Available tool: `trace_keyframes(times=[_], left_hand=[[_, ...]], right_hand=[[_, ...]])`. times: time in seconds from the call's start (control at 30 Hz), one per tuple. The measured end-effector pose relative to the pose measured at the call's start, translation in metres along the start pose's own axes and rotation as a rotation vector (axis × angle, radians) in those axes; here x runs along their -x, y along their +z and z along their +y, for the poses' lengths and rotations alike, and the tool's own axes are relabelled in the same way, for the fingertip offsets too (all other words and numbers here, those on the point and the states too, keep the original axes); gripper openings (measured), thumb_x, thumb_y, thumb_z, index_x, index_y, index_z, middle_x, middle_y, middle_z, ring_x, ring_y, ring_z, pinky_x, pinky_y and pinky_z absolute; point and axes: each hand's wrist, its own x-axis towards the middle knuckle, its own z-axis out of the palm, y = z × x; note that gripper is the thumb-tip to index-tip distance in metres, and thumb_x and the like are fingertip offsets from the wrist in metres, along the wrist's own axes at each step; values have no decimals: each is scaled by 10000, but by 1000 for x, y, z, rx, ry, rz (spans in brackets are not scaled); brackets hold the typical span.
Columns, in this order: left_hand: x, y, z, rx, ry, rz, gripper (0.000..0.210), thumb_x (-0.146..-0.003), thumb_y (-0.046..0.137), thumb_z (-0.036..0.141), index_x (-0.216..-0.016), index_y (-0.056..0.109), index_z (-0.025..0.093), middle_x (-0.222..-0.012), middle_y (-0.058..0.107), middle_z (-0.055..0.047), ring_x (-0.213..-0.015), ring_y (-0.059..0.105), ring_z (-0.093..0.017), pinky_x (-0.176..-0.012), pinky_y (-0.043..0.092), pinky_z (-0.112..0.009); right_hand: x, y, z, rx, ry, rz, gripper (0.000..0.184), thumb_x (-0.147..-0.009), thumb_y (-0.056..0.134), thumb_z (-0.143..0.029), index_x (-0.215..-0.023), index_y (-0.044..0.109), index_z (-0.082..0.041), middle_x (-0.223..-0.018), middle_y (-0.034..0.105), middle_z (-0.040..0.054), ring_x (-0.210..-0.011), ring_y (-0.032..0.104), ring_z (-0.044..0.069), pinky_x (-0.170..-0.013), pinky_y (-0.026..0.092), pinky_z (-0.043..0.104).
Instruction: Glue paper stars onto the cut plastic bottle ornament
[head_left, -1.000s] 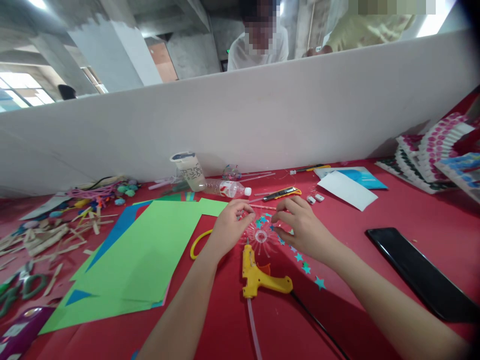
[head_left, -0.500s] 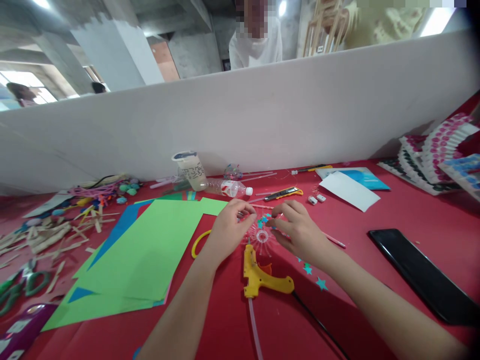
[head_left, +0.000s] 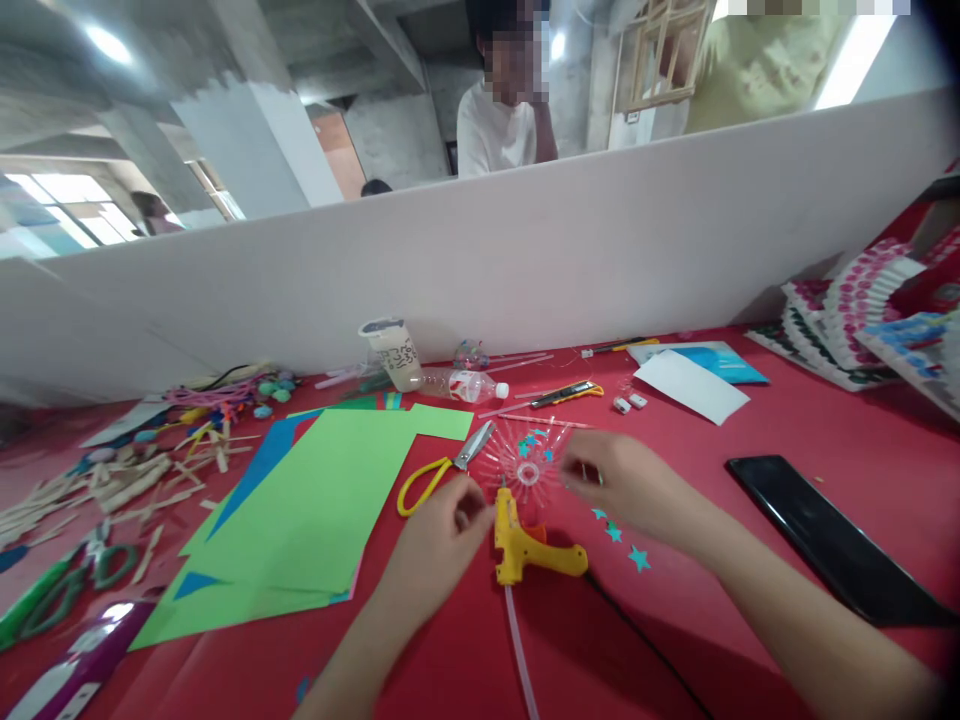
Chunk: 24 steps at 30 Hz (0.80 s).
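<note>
My left hand (head_left: 448, 522) hovers just left of the yellow glue gun's nozzle, its fingers loosely curled and apart from the thumb, with nothing seen between them. My right hand (head_left: 611, 478) is curled inward and smeared by motion, right of a clear, spiky plastic piece (head_left: 528, 474); whether it holds anything is hidden. That piece has a round ring in its middle and several teal stars (head_left: 532, 441) on its far side. The yellow glue gun (head_left: 517, 545) lies between my forearms. More stars (head_left: 638, 558) lie in a row below my right hand.
Yellow-handled scissors (head_left: 427, 482) and green paper sheets (head_left: 315, 500) lie to the left, with wooden sticks (head_left: 142, 470) beyond. A plastic bottle (head_left: 461, 384), a cup (head_left: 391, 355) and a box cutter (head_left: 568, 393) are farther back. A black phone (head_left: 832, 535) lies right.
My left hand has drawn back toward me and left, off the clear piece, uncovering the scissors. My right hand has shifted right with its fingers curling. The view has tilted slightly.
</note>
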Motion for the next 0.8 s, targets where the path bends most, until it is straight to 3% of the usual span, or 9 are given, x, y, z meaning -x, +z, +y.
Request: trace_keyframes(times=[0.07,0.13,0.23,0.33,0.47,0.6,0.7,0.8], left_hand=[[12,8,-2,10,-6,-63,114,-804,515,316,-756,529,214,-655,554,36,-598,513,-137,-552,373,-232],[13,17,-7,11,-15,-41,110,-800,505,302,-738,523,214,-640,542,42,-602,516,-138,-561,368,-232],[3,28,-15,80,3,43,129,-787,518,295,-694,519,205,-640,545,40,-608,521,-140,-602,386,-246],[-6,31,-20,159,29,96,128,-767,541,297,-683,537,201,-648,554,35,-643,535,-148,-641,400,-256],[-12,23,-31,241,2,164,90,-740,552,275,-716,546,189,-683,566,20,-665,546,-151,-675,421,-274],[-23,25,-47,367,-58,243,131,-676,583,212,-784,518,175,-748,605,-15,-703,590,-161,-708,457,-307],[-39,48,-52,478,-57,236,383,-585,653,135,-937,505,174,-836,661,-47,-780,641,-180,-736,487,-319],[-59,81,-49,530,-26,229,666,-537,708,95,-1146,452,185,-920,674,-69,-811,652,-190,-762,494,-342]], right_hand=[[18,16,-17,126,-60,-110,74,-746,559,-154,-734,590,-220,-726,646,17,-597,581,163,-493,365,260],[33,41,-30,292,-140,-88,161,-681,594,-121,-820,611,-201,-816,670,80,-703,622,244,-521,403,310],[43,77,-37,407,-152,-44,263,-633,509,1,-771,604,-201,-728,673,101,-638,618,278,-509,429,365],[47,91,-38,395,-148,-9,344,-653,429,37,-786,594,-234,-735,678,85,-625,615,267,-517,451,374],[63,74,-38,279,-200,26,361,-714,439,33,-886,607,-237,-790,688,53,-700,641,221,-643,506,322],[86,45,-23,163,-181,129,355,-835,427,-70,-1156,515,-194,-1069,656,92,-959,628,204,-824,509,306],[96,26,8,50,-35,325,310,-864,434,-158,-1170,480,-182,-1088,637,120,-992,613,229,-837,501,368],[100,9,46,1,125,364,289,-861,430,-190,-1146,479,-176,-1104,622,137,-1011,598,248,-860,475,399]])
